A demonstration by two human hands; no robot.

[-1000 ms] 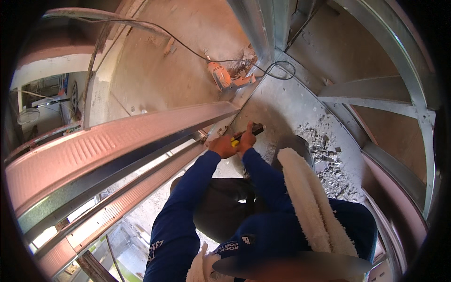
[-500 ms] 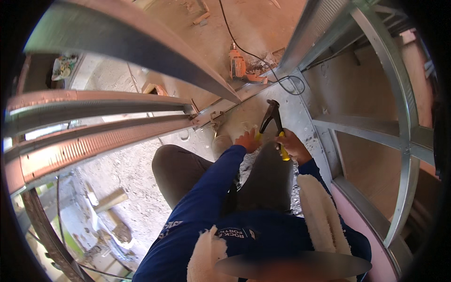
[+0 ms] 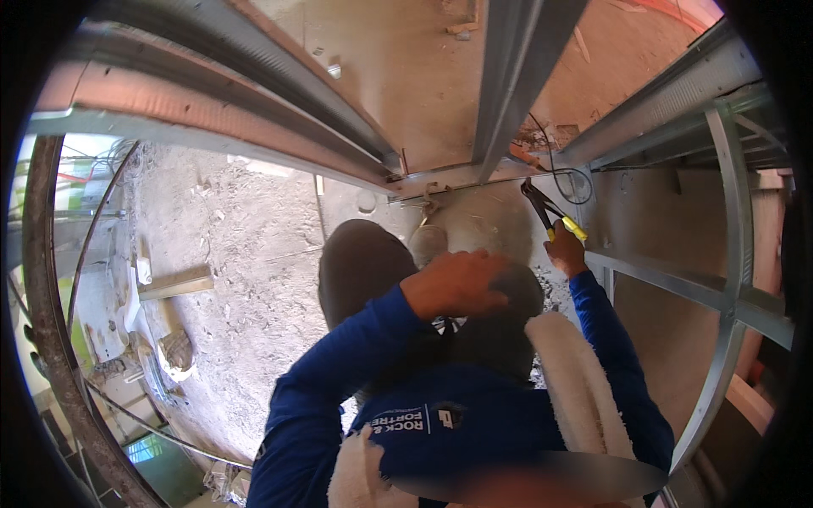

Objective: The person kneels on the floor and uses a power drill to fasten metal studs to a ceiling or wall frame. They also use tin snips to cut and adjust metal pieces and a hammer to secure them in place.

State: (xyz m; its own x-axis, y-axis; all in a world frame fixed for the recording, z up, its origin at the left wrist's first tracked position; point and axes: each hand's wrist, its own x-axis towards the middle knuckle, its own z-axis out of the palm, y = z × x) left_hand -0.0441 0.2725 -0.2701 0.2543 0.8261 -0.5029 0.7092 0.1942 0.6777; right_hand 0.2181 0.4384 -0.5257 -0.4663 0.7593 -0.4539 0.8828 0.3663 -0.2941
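Observation:
My right hand (image 3: 564, 251) is closed round the yellow handles of black-jawed pincers (image 3: 537, 200). Their head points up and left, close to the metal floor track. My left hand (image 3: 453, 288) hovers over my knees, apart from the tool. It looks loosely open with nothing visible in it, though its fingertips are blurred. A thin metal bracket (image 3: 431, 196) stands by the floor track (image 3: 461, 176), a little left of the pincers.
Metal studs (image 3: 517, 85) rise ahead and to the left. A metal frame (image 3: 735, 212) stands at my right. A black cable (image 3: 584, 186) loops beside the pincers. Part of an orange tool (image 3: 525, 157) shows behind a stud. Wood offcuts (image 3: 178, 284) lie on the left floor near a rusty pole (image 3: 51, 279).
My left hand has let go of its yellow handle and drawn back over my knees. My right hand has carried the pincers to the right, their handles now closer together. The view has shifted.

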